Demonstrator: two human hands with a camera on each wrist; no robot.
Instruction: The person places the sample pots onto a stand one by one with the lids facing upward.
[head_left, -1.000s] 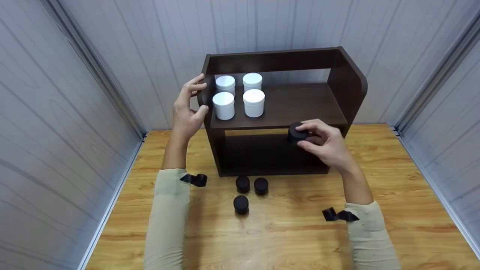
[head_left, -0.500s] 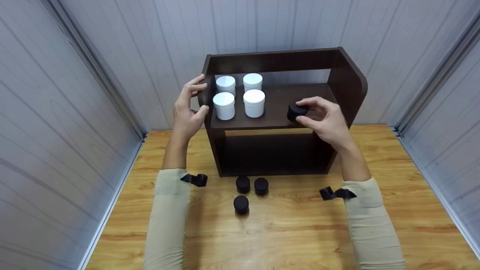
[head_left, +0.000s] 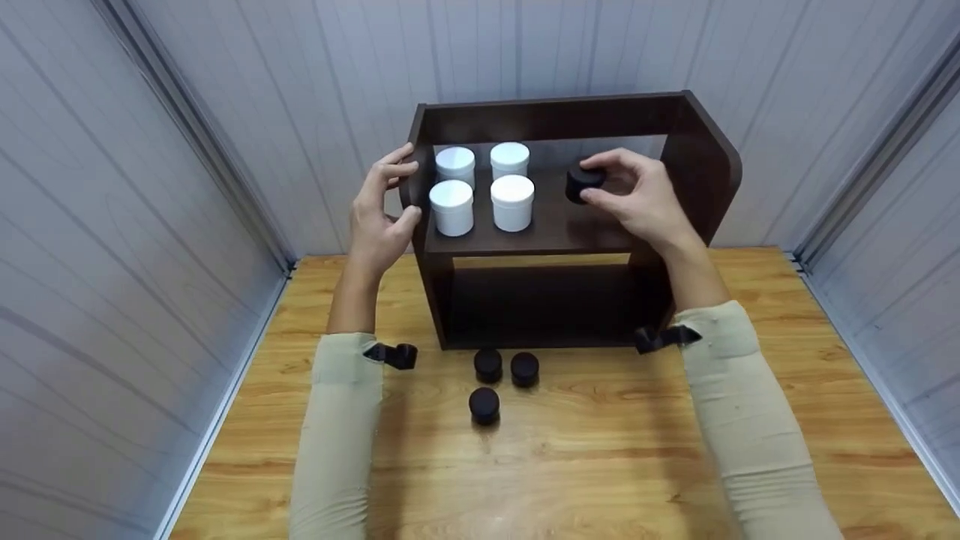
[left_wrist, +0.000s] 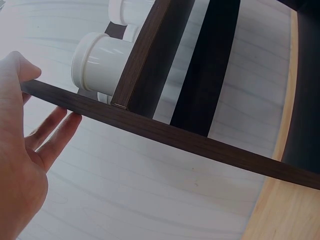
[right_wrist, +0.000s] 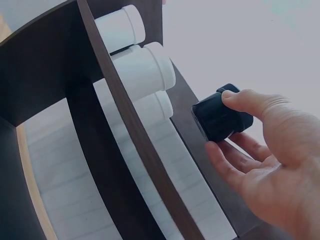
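My right hand (head_left: 637, 196) pinches a small black lidded jar (head_left: 583, 182) between thumb and fingertips, over the upper board on the right half of the dark brown shelf (head_left: 570, 236). In the right wrist view the black jar (right_wrist: 220, 115) shows whole, apart from the white jars. My left hand (head_left: 381, 217) grips the shelf's left side panel (left_wrist: 150, 127), thumb on the inner face and fingers on the outer. Two rows of white lidded jars stand at the left of the upper board, among them a front white jar (head_left: 513, 204) and a corner one (head_left: 452, 208).
On the wooden table (head_left: 570, 465) in front of the shelf stand three black jars: one at back left (head_left: 488, 365), one at back right (head_left: 525, 369) and one nearer (head_left: 484, 406). Pale panel walls (head_left: 360, 67) enclose the table at the back and both sides.
My right hand has carried the black jar up from the shelf's front edge and back over the upper board, slightly leftward. The left hand keeps its grip on the side panel.
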